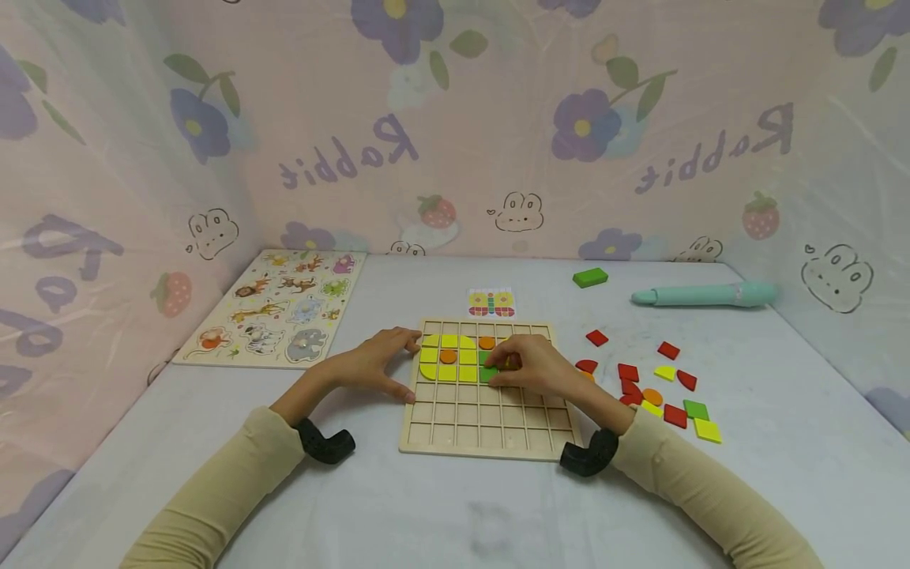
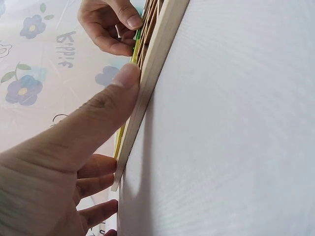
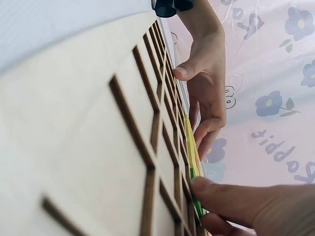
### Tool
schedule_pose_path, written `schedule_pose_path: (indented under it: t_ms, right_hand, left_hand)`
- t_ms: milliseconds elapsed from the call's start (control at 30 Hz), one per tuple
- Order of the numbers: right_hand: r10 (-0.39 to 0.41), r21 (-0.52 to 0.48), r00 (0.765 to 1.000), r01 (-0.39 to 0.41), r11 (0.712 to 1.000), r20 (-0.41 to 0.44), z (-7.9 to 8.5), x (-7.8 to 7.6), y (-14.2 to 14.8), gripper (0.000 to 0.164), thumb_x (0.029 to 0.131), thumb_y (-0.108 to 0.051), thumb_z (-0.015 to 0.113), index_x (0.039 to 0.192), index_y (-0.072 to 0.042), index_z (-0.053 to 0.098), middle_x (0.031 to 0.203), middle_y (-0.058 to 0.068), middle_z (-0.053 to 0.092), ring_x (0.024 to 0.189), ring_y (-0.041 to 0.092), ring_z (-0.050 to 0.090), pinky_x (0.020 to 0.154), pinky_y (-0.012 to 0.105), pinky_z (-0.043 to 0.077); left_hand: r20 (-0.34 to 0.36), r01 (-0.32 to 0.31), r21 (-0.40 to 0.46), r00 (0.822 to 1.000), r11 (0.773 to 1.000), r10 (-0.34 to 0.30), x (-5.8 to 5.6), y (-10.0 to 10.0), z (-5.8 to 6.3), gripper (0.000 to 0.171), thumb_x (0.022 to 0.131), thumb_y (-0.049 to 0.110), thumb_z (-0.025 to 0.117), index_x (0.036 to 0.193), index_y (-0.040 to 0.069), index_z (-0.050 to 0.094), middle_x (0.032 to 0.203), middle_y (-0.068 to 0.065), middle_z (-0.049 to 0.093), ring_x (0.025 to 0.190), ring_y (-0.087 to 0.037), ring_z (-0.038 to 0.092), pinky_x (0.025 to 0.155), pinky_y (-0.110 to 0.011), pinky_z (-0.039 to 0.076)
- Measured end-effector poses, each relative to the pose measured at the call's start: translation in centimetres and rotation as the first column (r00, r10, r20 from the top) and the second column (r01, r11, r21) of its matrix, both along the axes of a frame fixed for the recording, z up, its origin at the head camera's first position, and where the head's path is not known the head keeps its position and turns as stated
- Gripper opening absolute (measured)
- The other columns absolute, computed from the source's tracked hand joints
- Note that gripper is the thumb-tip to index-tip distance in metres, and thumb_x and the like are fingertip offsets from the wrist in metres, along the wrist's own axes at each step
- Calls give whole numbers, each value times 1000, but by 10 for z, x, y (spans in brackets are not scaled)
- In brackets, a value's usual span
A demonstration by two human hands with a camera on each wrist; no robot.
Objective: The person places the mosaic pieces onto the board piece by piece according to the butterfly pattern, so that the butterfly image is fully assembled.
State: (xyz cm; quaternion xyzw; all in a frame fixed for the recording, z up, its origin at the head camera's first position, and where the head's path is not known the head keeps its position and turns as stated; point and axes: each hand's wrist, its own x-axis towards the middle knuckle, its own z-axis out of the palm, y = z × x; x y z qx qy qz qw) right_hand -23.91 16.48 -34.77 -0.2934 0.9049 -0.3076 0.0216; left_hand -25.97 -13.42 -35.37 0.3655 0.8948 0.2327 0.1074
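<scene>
A wooden grid board [image 1: 465, 438] lies in front of me, its upper left cells filled with yellow tiles [image 1: 448, 341] around an orange round tile [image 1: 448, 357]. My left hand [image 1: 366, 365] rests at the board's left edge, thumb and fingers spread apart along it; the left wrist view shows the thumb [image 2: 127, 76] against the rim. With thumb and curled fingers, my right hand [image 1: 536, 365] pinches at a green square tile [image 1: 488, 374] in the column beside the yellow ones. Another green tile [image 1: 485, 358] sits just above, partly hidden by the fingers. A second orange round tile [image 1: 486, 342] lies higher.
Loose red, yellow, green and orange tiles [image 1: 675, 416] are scattered right of the board. Behind it lies a butterfly pattern card [image 1: 490, 303]. An animal puzzle board [image 1: 277, 312] is at the back left. A green block [image 1: 590, 277] and a mint-coloured pen-shaped object [image 1: 700, 295] lie at the back right.
</scene>
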Motion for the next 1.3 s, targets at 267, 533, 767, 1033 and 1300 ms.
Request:
schedule_pose_path:
  t_ms: [267,533,767,1033,1300]
  right_hand:
    - [17,-3,1000,-17,1000,-16,-1,-1,1,20,75,-21,78,92,-12,72,86,-4,68,71,10,53,62,22,44]
    - [-20,12,996,21,1000,-89,21,7,27,23,77,-18,77,97,-7,71,85,-2,65,76,17,53,63,27,46]
    - [-71,44,979,81,996,-190,35,29,106,24,77,-17,76,100,-13,69,91,-2,64,77,13,50,64,21,46]
    - [-134,93,978,151,984,-161,22,65,198,33,72,-23,81,100,-18,63,87,-6,59,78,8,48,65,19,47]
    - [-159,186,985,144,972,69,9,77,253,40,72,-20,80,101,-8,56,82,-6,54,72,6,45,58,21,40]
  left_hand:
    - [10,-13,0,1000,1000,13,1,0,0,74,70,43,79,125,6,46,148,-14,30,137,-34,23,112,-50,18]
    - [14,-9,-4,1000,1000,9,1,0,-3,74,70,44,79,126,7,46,148,-13,29,137,-33,22,112,-50,18]
    - [13,-8,-10,1000,1000,8,0,1,-2,74,70,46,78,126,8,45,149,-13,29,137,-33,22,112,-51,18]
    - [22,-11,-13,1000,1000,11,0,-1,0,75,70,46,78,127,9,45,149,-12,28,138,-33,20,113,-51,15]
    - [25,-11,-12,1000,1000,11,0,0,0,75,70,45,78,127,9,45,149,-12,28,139,-33,19,113,-51,15]
